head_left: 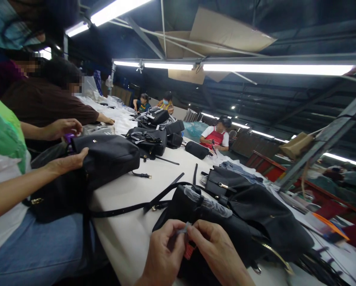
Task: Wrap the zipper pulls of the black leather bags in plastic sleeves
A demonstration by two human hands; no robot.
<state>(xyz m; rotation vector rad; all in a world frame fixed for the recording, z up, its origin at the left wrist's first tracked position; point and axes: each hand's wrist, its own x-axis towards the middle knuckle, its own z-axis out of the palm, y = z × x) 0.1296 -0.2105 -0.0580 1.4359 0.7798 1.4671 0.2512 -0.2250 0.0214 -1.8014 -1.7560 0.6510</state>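
Note:
At the bottom centre, my left hand (165, 251) and my right hand (218, 249) meet fingertip to fingertip. Both pinch a small piece of clear plastic film (184, 229). Below the fingertips, between the hands, shows a small red-orange item (189, 251), partly covered by my fingers. Just beyond my hands lies a black bag (237, 228) with gold-coloured metal trim. A plastic-wrapped part (209, 202) runs along its top. A black strap (121, 209) stretches from there to the left across the white table (118, 234).
On the left, a co-worker's hands (69, 161) handle another black bag (112, 157). More black bags (149, 141) are piled farther along the table. Another black bag (225, 180) lies at right, near a slanting metal post (321, 139). Other people sit around the table.

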